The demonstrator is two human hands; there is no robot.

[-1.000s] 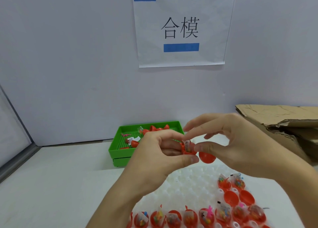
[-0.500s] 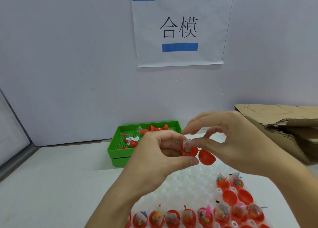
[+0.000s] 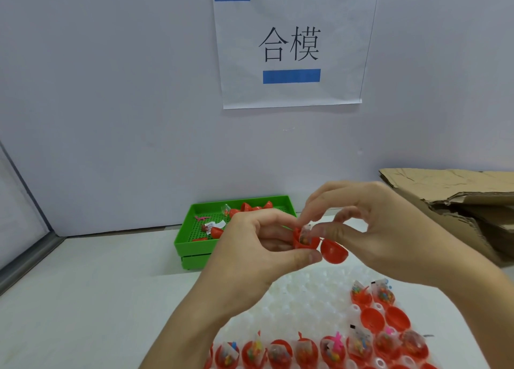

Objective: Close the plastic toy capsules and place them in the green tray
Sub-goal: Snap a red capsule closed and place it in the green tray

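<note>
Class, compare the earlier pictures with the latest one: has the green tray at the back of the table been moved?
No. The green tray keeps its place against the wall's base and left of the cardboard; both shift together, so only the camera moved.

Single view, head-worn, wide-angle. Looks forward and slightly down across the white tabletop point(image 3: 83, 299) toward a pale wall point(image 3: 111, 90) with a paper sign point(image 3: 292, 43) at upper centre. Both hands sit close to the lens, mid-frame; forearms enter from the bottom edge. Green tray point(image 3: 192, 246) lies beyond them near the wall. Cardboard point(image 3: 459, 199) at right edge. No second view to overlap.
</note>
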